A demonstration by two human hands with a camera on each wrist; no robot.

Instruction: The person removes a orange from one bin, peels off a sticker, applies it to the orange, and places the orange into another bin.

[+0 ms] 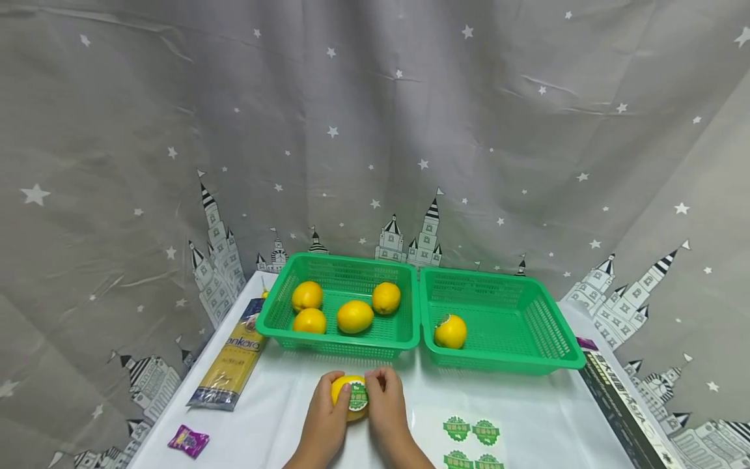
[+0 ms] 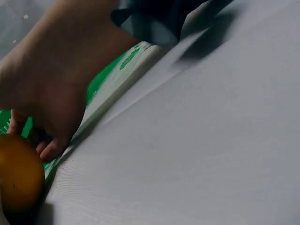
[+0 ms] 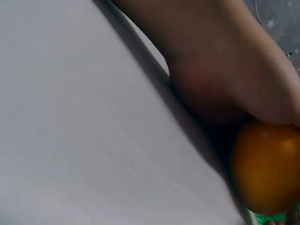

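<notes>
Down low, yellow lemon (image 1: 346,391) with green sticker (image 1: 358,396) on white surface (image 1: 281,410), left hand (image 1: 324,417) cupping one side, right hand (image 1: 388,407) pinching the other, green baskets (image 1: 404,339) just behind

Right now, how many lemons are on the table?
6: four in the left basket, one in the right basket, one held by both hands in front. None seem hidden.

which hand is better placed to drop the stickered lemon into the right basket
Probably the right hand. It grips the lemon on the side nearer the right basket, where one stickered lemon already lies. The left hand would have to reach across.
</notes>
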